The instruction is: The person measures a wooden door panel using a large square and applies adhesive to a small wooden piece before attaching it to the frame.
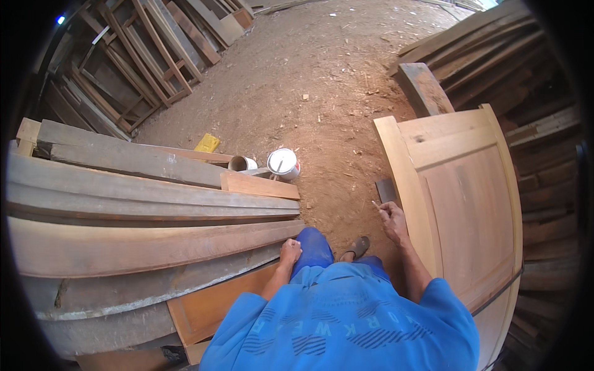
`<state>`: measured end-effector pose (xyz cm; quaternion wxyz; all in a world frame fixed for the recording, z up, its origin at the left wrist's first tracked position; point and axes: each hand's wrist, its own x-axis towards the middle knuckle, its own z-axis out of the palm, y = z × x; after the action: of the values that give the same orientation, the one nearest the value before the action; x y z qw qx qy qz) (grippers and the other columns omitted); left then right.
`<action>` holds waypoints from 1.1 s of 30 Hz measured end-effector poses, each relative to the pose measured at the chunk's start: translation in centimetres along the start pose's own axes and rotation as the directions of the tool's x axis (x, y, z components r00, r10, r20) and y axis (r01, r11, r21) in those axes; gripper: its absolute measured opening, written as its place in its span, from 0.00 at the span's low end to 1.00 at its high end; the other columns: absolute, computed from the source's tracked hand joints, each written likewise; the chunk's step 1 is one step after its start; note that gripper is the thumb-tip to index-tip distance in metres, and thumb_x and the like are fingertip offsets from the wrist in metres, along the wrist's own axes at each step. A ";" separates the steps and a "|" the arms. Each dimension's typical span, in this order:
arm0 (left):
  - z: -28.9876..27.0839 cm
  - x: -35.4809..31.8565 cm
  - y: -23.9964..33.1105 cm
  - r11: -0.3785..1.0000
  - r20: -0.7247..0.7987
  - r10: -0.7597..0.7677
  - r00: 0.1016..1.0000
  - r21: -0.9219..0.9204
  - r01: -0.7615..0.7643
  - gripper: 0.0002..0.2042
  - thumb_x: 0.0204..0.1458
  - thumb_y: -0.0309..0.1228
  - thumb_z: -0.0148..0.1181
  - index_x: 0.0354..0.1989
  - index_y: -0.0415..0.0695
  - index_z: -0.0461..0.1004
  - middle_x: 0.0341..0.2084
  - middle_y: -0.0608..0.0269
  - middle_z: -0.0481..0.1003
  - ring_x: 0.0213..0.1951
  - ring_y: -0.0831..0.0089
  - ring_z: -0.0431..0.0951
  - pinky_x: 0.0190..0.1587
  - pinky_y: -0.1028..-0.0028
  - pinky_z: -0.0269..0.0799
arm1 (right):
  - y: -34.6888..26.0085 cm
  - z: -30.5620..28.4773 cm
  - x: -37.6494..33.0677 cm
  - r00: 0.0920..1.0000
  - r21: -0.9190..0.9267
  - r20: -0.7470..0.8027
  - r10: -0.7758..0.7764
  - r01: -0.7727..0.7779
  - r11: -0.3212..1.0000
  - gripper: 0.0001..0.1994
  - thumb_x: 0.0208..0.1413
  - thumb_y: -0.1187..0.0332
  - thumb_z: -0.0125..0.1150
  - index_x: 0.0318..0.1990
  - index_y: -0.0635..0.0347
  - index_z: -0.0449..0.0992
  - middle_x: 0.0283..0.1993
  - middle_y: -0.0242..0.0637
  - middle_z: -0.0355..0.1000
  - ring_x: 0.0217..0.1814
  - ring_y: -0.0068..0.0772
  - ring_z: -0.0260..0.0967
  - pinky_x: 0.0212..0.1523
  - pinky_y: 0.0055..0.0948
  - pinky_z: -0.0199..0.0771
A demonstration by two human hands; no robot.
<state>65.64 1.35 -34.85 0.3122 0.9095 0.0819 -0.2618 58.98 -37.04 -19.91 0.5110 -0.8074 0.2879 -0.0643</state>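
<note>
My right hand pinches a small thin white object, too small to identify, beside the left edge of a light wooden panelled door that stands on my right. My left hand is closed in a loose fist with nothing visible in it, resting by my blue-trousered knee, close to the ends of long grey planks stacked on my left. A small dark flat block lies on the dirt just ahead of my right hand.
A white tin and an open can stand on the dirt floor by the plank ends, with a yellow object behind. Wooden frames lean at back left; boards are piled at back right.
</note>
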 end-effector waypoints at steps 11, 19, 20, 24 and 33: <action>-0.8 20.7 6.5 0.973 0.112 -0.175 0.978 -0.130 0.189 0.18 0.50 0.42 0.61 0.40 0.39 0.79 0.36 0.48 0.81 0.41 0.54 0.81 0.47 0.61 0.75 | -7.1 11.6 14.7 0.950 -0.102 0.302 -0.082 0.118 0.988 0.06 0.56 0.71 0.59 0.36 0.65 0.76 0.25 0.41 0.71 0.28 0.35 0.70 0.31 0.34 0.70; -4.7 38.5 11.3 0.992 0.218 -0.092 0.972 0.109 0.069 0.15 0.50 0.40 0.59 0.38 0.40 0.78 0.38 0.46 0.80 0.45 0.50 0.79 0.51 0.60 0.73 | -5.3 18.4 23.0 0.916 -0.032 0.257 0.308 -0.310 0.950 0.05 0.57 0.72 0.59 0.35 0.64 0.75 0.23 0.32 0.67 0.26 0.23 0.64 0.28 0.28 0.66; -4.8 40.9 11.8 0.990 0.224 -0.105 0.969 0.112 0.081 0.14 0.50 0.39 0.59 0.37 0.41 0.78 0.38 0.46 0.80 0.46 0.49 0.79 0.51 0.59 0.73 | -5.0 19.6 24.3 0.904 -0.013 0.258 0.341 -0.350 0.937 0.05 0.58 0.72 0.58 0.34 0.64 0.75 0.23 0.31 0.66 0.26 0.22 0.63 0.28 0.27 0.65; -3.7 49.2 11.4 0.956 0.192 -0.169 0.967 0.272 0.113 0.12 0.51 0.36 0.58 0.40 0.44 0.77 0.41 0.48 0.79 0.48 0.49 0.78 0.51 0.57 0.72 | -0.1 25.6 29.6 0.872 0.057 0.339 0.353 -0.394 0.917 0.04 0.59 0.72 0.58 0.36 0.63 0.74 0.25 0.25 0.64 0.27 0.17 0.59 0.29 0.23 0.62; 5.6 61.8 4.2 0.868 -0.103 -0.249 0.963 0.417 0.269 0.17 0.48 0.35 0.67 0.41 0.37 0.73 0.40 0.47 0.79 0.47 0.49 0.78 0.51 0.57 0.71 | 10.8 33.3 38.0 0.809 0.301 0.309 0.500 -0.582 0.755 0.05 0.62 0.70 0.56 0.39 0.63 0.73 0.29 0.22 0.66 0.30 0.12 0.60 0.30 0.18 0.63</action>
<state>117.10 -6.31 -68.97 0.0653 0.9422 0.1507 -0.2919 99.34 -34.33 -52.13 0.6819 -0.5751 0.4364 0.1177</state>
